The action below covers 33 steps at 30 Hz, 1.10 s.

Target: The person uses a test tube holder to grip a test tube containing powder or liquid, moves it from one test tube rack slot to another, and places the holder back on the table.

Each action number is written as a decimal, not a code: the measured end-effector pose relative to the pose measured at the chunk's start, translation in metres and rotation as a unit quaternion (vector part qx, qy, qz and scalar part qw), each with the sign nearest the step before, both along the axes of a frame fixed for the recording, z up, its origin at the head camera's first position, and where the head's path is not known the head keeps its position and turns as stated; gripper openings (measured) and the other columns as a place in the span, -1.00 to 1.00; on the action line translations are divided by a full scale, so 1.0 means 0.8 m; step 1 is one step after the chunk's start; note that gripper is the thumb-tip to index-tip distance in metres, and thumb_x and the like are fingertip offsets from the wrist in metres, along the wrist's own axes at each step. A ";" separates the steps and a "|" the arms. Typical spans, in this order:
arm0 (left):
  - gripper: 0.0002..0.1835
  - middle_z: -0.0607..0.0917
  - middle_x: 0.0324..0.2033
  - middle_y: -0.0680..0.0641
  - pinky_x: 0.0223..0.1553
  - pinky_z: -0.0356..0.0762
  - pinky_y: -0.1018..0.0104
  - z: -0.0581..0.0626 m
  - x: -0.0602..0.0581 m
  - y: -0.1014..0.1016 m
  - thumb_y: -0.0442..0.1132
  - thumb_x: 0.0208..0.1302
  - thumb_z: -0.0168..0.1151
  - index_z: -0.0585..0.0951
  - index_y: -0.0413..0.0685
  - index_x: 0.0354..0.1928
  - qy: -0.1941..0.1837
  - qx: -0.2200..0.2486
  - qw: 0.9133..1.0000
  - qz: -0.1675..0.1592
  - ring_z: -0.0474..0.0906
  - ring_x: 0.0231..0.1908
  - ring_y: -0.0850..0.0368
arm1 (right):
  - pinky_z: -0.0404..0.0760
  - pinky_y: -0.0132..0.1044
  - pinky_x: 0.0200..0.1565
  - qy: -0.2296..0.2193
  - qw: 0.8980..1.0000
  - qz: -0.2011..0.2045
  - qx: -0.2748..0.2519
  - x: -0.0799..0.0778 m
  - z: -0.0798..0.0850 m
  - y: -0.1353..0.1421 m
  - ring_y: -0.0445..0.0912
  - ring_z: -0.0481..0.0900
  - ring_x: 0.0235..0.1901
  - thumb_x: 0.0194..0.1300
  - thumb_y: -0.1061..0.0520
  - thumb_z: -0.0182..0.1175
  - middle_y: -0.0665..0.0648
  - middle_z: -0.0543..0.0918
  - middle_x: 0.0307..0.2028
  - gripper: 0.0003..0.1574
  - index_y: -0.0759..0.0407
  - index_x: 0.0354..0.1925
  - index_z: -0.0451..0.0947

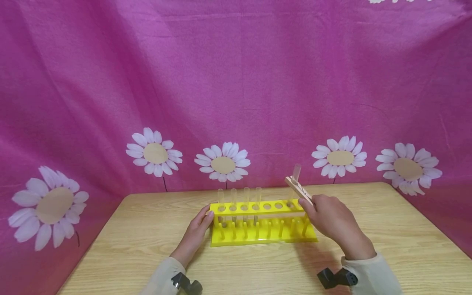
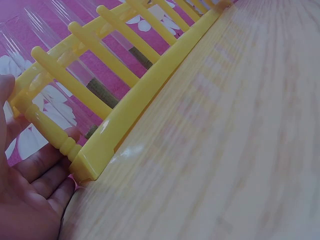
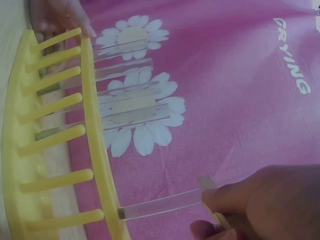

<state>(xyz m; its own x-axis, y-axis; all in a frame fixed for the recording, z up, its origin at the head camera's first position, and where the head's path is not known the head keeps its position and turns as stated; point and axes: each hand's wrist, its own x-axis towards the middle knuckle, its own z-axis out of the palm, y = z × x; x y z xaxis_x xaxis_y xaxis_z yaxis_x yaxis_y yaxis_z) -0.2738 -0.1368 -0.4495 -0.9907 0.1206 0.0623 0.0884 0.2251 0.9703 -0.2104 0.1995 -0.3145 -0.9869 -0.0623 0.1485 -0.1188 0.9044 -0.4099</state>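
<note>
The right hand (image 1: 333, 223) pinches a wooden clamp (image 1: 302, 194) round a test tube (image 1: 296, 171), its bottom at the yellow rack's (image 1: 263, 241) right-hand part; the left hand (image 1: 195, 229) grips the other end. Four more tubes (image 1: 246, 196) stand leftward, flowered cloth (image 1: 280, 102) behind the table (image 1: 368, 229). The clamped tube is clear, dark-bottomed.

Lower right, the right hand (image 3: 270, 197) grips a clamp (image 3: 206, 182), apparently wooden, on a clear tube (image 3: 162, 204); yellow rack (image 3: 98, 142) at left.

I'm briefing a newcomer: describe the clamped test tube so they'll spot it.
On the table stands a yellow rack. Near its right end, the right hand holds a wooden clamp. Its test tube sits higher than the four unclamped tubes.
</note>
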 end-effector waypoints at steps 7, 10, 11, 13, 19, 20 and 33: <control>-0.32 0.27 0.27 -0.03 0.24 0.13 0.02 -0.002 0.000 -0.001 0.30 0.20 -0.10 0.23 0.20 0.30 0.007 0.000 1.000 0.004 0.18 0.25 -0.01 | 0.25 -0.30 -0.64 -0.005 1.000 -0.004 -0.001 0.004 0.006 -0.006 -0.09 0.27 -0.67 0.29 -0.25 -0.08 0.06 0.35 -0.68 -0.48 0.14 -0.43 0.48; -0.32 0.27 0.27 -0.02 0.24 0.13 0.03 -0.002 0.000 -0.001 0.30 0.20 -0.11 0.23 0.19 0.30 0.005 -0.001 1.000 0.002 0.18 0.25 0.00 | 0.25 -0.31 -0.64 -0.004 1.000 -0.003 -0.003 0.005 0.007 -0.008 -0.10 0.27 -0.68 0.28 -0.29 -0.09 0.06 0.35 -0.68 -0.44 0.14 -0.43 0.48; -0.33 0.27 0.27 -0.02 0.24 0.13 0.03 -0.001 0.000 -0.001 0.30 0.20 -0.10 0.23 0.19 0.30 0.003 -0.001 1.000 0.002 0.18 0.25 0.00 | 0.25 -0.31 -0.64 -0.003 1.000 -0.002 -0.005 0.006 0.008 -0.008 -0.10 0.27 -0.68 0.28 -0.29 -0.10 0.06 0.35 -0.69 -0.44 0.14 -0.43 0.48; -0.34 0.26 0.28 -0.03 0.24 0.13 0.02 0.002 0.002 0.000 0.28 0.22 -0.10 0.22 0.19 0.31 -0.002 -0.001 1.000 -0.001 0.18 0.25 -0.01 | 0.26 -0.31 -0.64 -0.004 1.000 0.000 -0.008 0.006 0.007 -0.009 -0.10 0.27 -0.68 0.27 -0.31 -0.10 0.06 0.35 -0.68 -0.42 0.14 -0.43 0.48; -0.44 0.25 0.28 -0.08 0.25 0.12 0.02 0.026 0.016 0.005 0.13 0.32 -0.12 0.22 0.13 0.31 -0.001 -0.002 1.000 -0.005 0.17 0.25 -0.04 | 0.26 -0.31 -0.66 0.007 1.000 0.008 -0.009 0.005 0.005 -0.010 -0.11 0.26 -0.70 0.27 -0.28 -0.07 0.06 0.33 -0.70 -0.46 0.13 -0.48 0.46; -0.45 0.26 0.27 -0.08 0.25 0.11 0.02 0.030 0.019 0.006 0.12 0.33 -0.12 0.23 0.13 0.31 0.000 -0.005 1.000 -0.004 0.16 0.26 -0.04 | 0.26 -0.31 -0.66 0.012 1.000 0.010 -0.009 0.005 0.005 -0.011 -0.11 0.26 -0.71 0.28 -0.28 -0.07 0.05 0.33 -0.71 -0.45 0.13 -0.49 0.46; -0.51 0.28 0.26 -0.03 0.27 0.05 0.02 0.036 0.024 0.007 0.11 0.33 -0.12 0.28 0.20 0.27 0.000 -0.011 1.000 0.008 0.11 0.28 0.00 | 0.25 -0.32 -0.68 0.020 0.999 0.025 -0.015 0.003 0.000 -0.017 -0.12 0.24 -0.72 0.30 -0.22 -0.05 0.04 0.31 -0.72 -0.51 0.12 -0.50 0.45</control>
